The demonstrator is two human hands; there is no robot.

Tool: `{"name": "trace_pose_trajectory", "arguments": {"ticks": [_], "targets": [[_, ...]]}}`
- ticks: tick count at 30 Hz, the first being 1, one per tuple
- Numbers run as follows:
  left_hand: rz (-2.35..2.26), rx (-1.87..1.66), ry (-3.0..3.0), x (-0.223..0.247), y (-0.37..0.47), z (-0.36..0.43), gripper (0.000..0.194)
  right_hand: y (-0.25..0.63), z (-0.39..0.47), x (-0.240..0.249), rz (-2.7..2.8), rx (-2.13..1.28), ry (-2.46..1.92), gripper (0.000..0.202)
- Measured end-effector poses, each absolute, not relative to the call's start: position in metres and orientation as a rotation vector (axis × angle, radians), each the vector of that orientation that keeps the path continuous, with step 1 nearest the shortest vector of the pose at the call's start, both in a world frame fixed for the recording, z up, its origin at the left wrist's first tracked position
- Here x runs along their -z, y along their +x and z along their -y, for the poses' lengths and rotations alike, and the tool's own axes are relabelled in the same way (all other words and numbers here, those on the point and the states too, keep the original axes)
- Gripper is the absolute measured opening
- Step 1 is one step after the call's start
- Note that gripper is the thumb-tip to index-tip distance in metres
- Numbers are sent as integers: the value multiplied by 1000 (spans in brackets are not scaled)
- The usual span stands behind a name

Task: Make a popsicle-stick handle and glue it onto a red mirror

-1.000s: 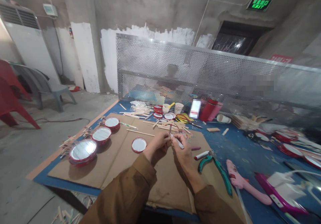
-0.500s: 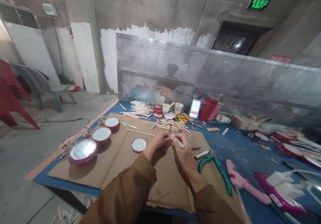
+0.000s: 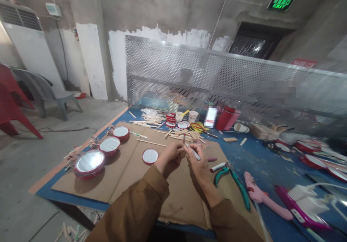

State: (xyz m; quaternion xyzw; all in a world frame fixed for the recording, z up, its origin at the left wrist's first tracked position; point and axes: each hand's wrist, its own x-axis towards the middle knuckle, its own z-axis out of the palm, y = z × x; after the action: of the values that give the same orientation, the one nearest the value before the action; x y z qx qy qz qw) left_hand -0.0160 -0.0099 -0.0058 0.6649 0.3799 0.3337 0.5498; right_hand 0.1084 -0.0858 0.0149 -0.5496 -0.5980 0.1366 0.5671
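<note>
My right hand (image 3: 199,160) is closed around a white marker (image 3: 195,153), whose tip end points up and left toward my other hand. Close beside it, my left hand (image 3: 173,154) pinches a small reddish-brown stick (image 3: 184,139) that stands up above the fingertips. Both hands nearly touch over the brown cardboard (image 3: 130,173). To their left a round red-rimmed disc (image 3: 150,156) with a white face lies flat. A capped white and red marker (image 3: 217,167) rests right of my right wrist, beside teal-handled pliers (image 3: 235,184).
Three red-rimmed drum-like pieces (image 3: 89,163) line the cardboard's left side. Wooden sticks (image 3: 151,119), paper cups (image 3: 192,116), a lit phone (image 3: 210,117) and a red bottle (image 3: 225,118) stand or lie behind. A pink glue gun (image 3: 264,198) and a purple power strip (image 3: 300,213) are at right.
</note>
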Motion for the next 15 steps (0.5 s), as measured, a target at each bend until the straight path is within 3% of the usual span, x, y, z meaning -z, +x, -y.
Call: {"name": "trace_pose_trajectory", "arguments": {"ticks": [15], "targets": [[-861, -796, 1493, 8, -15, 10, 17, 108, 86, -14, 1422, -359, -1286, 27]]}}
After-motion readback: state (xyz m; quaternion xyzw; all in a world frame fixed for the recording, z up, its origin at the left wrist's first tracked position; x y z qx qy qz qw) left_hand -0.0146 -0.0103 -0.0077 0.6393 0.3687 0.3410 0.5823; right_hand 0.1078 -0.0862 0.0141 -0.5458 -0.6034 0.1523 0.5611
